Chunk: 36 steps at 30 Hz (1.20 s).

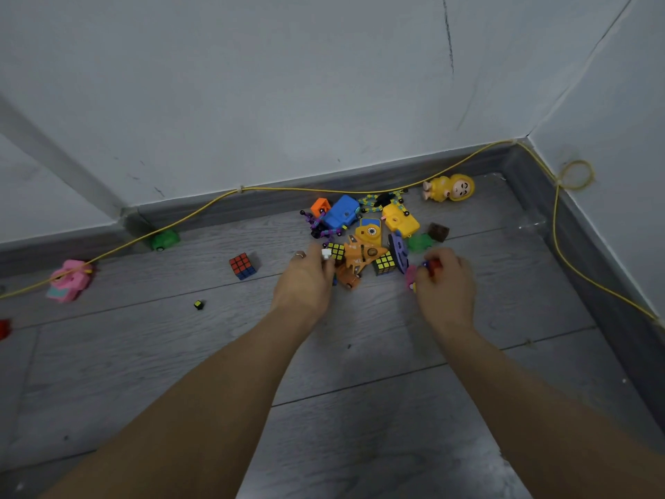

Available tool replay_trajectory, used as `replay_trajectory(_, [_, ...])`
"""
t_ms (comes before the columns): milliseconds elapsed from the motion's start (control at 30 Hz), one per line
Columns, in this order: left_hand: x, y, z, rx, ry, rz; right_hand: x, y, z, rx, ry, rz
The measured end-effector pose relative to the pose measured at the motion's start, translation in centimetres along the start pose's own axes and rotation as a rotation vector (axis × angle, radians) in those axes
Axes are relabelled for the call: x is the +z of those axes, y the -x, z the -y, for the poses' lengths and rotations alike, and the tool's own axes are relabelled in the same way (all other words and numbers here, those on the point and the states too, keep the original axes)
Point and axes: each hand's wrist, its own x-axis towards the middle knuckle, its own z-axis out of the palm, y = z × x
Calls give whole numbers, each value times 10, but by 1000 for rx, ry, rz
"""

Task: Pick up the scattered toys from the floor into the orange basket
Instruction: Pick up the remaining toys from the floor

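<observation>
Reaching forward from the bottom of the head view, both bare forearms extend over a grey wood-plank floor [360,408] toward a heap of toys. The left hand [306,282] has its fingers curled round a small white piece [326,253] at the near left edge of the heap; a ring shows on one finger. The right hand [446,282] has its fingers curled round a small red toy [433,265], with a pink toy [411,277] touching its thumb side.

Between the two hands lie an orange toy plane [360,255], a small orange car [349,279] and two black-framed puzzle cubes [385,262]. Just beyond the hands sit a yellow toy camera [369,234], a purple letter piece [398,251], a blue toy block [340,212], a yellow block with wheels [400,219], a green toy [419,242] and a brown square [438,231]. Farther beyond the right hand, a yellow doll [449,188] lies on its side against the skirting.

Left of the left hand, well apart from it, rest a red-faced puzzle cube [243,266], a tiny black cube [198,305], a green car [164,240] and a pink toy vehicle [69,280]. A red piece [5,328] is cut by the left edge.

A yellow cable [201,210] runs along the grey skirting below pale walls that meet in a corner beyond the right hand. The orange basket is out of frame.
</observation>
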Motion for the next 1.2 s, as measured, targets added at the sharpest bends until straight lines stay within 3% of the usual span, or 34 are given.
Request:
replay_trajectory(133, [-1, 0, -10, 125, -213, 63, 14, 7, 0, -97, 161, 199])
replay_trajectory(300, [1, 3, -25, 141, -343, 146, 20, 9, -6, -102, 228, 204])
replay_trajectory(533, [2, -7, -13, 92, -121, 112, 17, 7, -1, 35, 18, 117])
replay_trajectory(700, [2, -8, -11, 66, -102, 177, 24, 16, 13, -60, -64, 101])
replay_trajectory(933, [-1, 0, 7, 125, -157, 296, 29, 17, 29, -108, 61, 247])
replay_trajectory(1067, [1, 1, 13, 45, -79, 292, 33, 2, 47, -19, 128, 335])
replay_trajectory(1200, [0, -2, 15, 3, -5, 269, 26, -9, 73, 141, 182, 591])
